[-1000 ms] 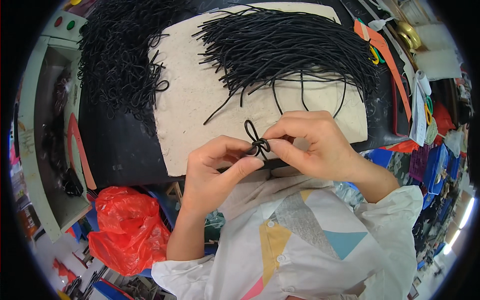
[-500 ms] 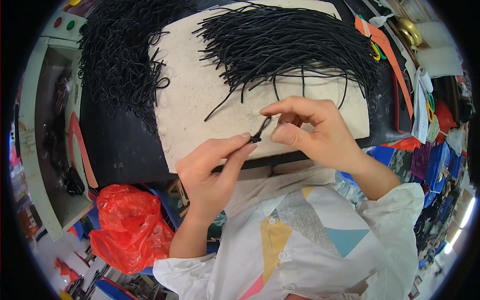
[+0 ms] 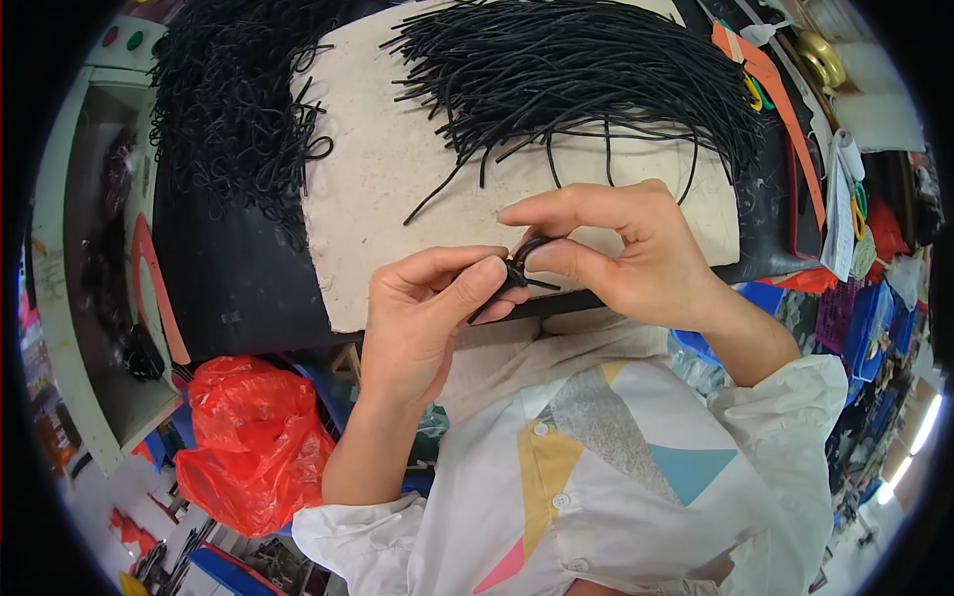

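Above the near edge of the pale board, my left hand (image 3: 432, 303) pinches a short black cord (image 3: 516, 274) at a small knot between thumb and fingers. A cord end sticks out to the right of the knot. From the knot a small loop rises to my right hand (image 3: 621, 243), whose thumb presses against it. The right index finger stretches out above the loop, apart from the thumb; the other fingers are partly hidden behind. A thick bundle of straight black cords (image 3: 566, 79) lies across the far part of the board, several strands trailing toward my hands.
The pale board (image 3: 368, 199) rests on a black tabletop (image 3: 229, 288). Looped, knotted black cords (image 3: 238, 99) are heaped at the far left. An orange strip (image 3: 770, 89) and scissors (image 3: 757, 92) lie at the right. A red plastic bag (image 3: 253, 437) sits below the left edge.
My right thumb has come down onto the cord loop, and both hands are closer together. The left fingers have shifted around the knot, and a cord end now shows at its right.
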{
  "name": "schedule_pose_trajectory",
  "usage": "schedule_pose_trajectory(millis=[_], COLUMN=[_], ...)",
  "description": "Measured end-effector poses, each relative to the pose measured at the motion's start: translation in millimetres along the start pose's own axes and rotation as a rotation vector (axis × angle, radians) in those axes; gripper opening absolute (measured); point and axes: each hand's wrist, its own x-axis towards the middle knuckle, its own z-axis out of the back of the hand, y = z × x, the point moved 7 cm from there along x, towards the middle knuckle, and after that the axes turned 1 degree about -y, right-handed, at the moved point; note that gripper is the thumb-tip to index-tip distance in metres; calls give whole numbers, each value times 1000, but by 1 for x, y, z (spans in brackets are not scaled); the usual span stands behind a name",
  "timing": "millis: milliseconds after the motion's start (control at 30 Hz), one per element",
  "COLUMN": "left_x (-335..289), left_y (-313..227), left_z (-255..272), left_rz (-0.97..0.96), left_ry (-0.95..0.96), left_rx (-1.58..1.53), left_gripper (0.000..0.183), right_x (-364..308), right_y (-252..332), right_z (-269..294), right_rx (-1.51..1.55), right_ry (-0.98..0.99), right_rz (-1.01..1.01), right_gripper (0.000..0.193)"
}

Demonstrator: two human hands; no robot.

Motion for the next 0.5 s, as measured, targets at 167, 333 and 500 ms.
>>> schedule_pose_trajectory(millis=[167, 333, 500], left_x=[0, -3, -3], left_y=[0, -7, -8], left_z=[-2, -3, -1], left_rz=[-58, -187, -185], left_ry=[-6, -46, -70], left_rx=[55, 237, 253], left_gripper=[16, 14, 13], right_x=[-2, 0, -3], right_y=[1, 12, 1], right_z=[0, -5, -4], right_rx=[-38, -295, -160], right_ry=[5, 37, 9], right_rz=[-2, 203, 37], right_gripper=[21, 11, 6])
